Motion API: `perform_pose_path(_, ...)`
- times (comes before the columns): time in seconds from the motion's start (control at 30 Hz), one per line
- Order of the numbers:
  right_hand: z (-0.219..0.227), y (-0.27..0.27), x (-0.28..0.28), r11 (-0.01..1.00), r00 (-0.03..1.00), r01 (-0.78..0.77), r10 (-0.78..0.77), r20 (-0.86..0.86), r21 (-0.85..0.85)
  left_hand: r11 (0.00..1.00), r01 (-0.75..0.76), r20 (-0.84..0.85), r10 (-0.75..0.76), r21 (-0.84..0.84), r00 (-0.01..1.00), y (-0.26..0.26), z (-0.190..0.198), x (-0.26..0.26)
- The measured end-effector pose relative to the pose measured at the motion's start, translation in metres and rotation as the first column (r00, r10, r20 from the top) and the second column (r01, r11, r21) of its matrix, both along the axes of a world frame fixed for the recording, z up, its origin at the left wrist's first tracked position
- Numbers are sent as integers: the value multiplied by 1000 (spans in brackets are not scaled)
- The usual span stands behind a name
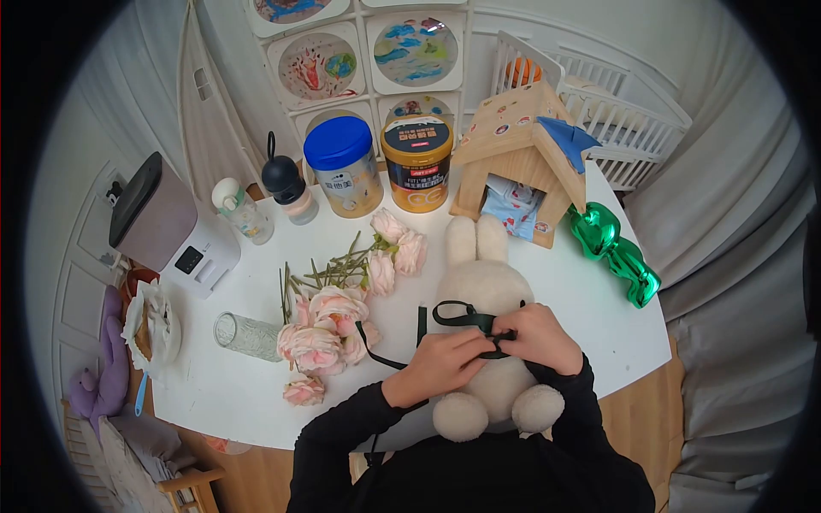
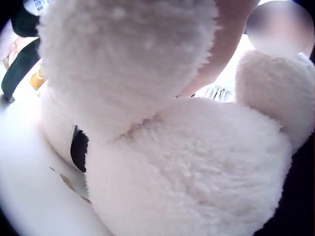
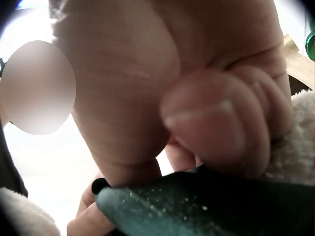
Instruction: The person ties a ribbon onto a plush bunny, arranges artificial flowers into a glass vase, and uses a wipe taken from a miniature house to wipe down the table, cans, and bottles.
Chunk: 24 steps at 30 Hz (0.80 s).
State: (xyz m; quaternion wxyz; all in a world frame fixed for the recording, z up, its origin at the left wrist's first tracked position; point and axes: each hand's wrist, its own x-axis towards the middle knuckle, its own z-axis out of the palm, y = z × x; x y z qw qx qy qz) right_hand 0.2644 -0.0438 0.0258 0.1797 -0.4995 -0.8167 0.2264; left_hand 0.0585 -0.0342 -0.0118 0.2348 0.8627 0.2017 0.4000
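Note:
A cream plush rabbit [image 1: 489, 282] lies on its back on the white table, ears pointing away from me. Dark green ribbon [image 1: 466, 320] crosses its neck, one loop standing up and one tail [image 1: 376, 355] trailing left. At the neck my left hand [image 1: 445, 363] pinches the ribbon from the left. Opposite it, my right hand [image 1: 540, 338] grips the ribbon with curled fingers, its thumb and fingertips close above the glittery ribbon [image 3: 162, 209] in the right wrist view. The plush limbs [image 2: 187, 167] fill the left wrist view and hide most of the left hand.
Pink flowers [image 1: 338, 329] and a clear ribbed glass [image 1: 244, 333] lie left of the rabbit. Behind stand a blue-lidded tub [image 1: 342, 167], a black-lidded tub [image 1: 416, 162], bottles and a wooden house [image 1: 513, 145]. A green balloon [image 1: 611, 248] is at right, a grey appliance [image 1: 175, 222] at left.

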Motion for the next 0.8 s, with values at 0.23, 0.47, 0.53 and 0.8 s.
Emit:
perform_pose_path(0.23, 10, -21, 0, 996, 824, 87, -84, -561, -20, 430, 357, 290, -215, -829, 933, 12, -4, -8)
perform_pose_path(0.47, 5, -31, -1, 974, 927, -194, 221, -304, 118, 91, 244, 215, -254, -965, 943, 12, 15, -12)
perform_pose_path(0.53, 6, -32, -8, 987, 956, -112, 138, -259, 115, 84, 242, 225, -177, -967, 958, 13, 12, -11)
perform_pose_path(0.8, -2, -34, -12, 978, 990, 74, -48, -130, 197, 66, 263, 248, -183, -962, 951, 13, 14, -11)
